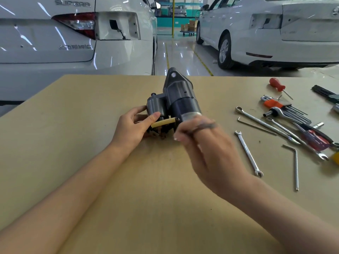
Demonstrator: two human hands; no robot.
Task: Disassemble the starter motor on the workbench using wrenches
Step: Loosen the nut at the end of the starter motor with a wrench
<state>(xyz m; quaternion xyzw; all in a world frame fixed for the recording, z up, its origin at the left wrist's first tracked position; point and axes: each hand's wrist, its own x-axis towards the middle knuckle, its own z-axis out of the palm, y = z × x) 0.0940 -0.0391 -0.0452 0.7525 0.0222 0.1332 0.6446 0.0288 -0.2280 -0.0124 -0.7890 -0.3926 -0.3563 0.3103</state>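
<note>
The dark grey starter motor (180, 99) lies in the middle of the tan workbench (82, 136), its mounting flange pointing away from me. My left hand (132, 129) grips the smaller solenoid cylinder on its left side, thumb on top near a yellow-sleeved lead (163, 123). My right hand (207, 149) is blurred by motion at the motor's near end. Its fingers curl round a thin dark tool that looks like a wrench (205, 126). The tool's head and the fastener under it are hidden.
Loose tools lie to the right: a combination wrench (248, 153), a longer wrench (264, 124), a bent hex key (295, 165), a hex key set (286, 109) and a red screwdriver (278, 85). Two white cars (55, 43) (275, 30) stand beyond the bench's far edge.
</note>
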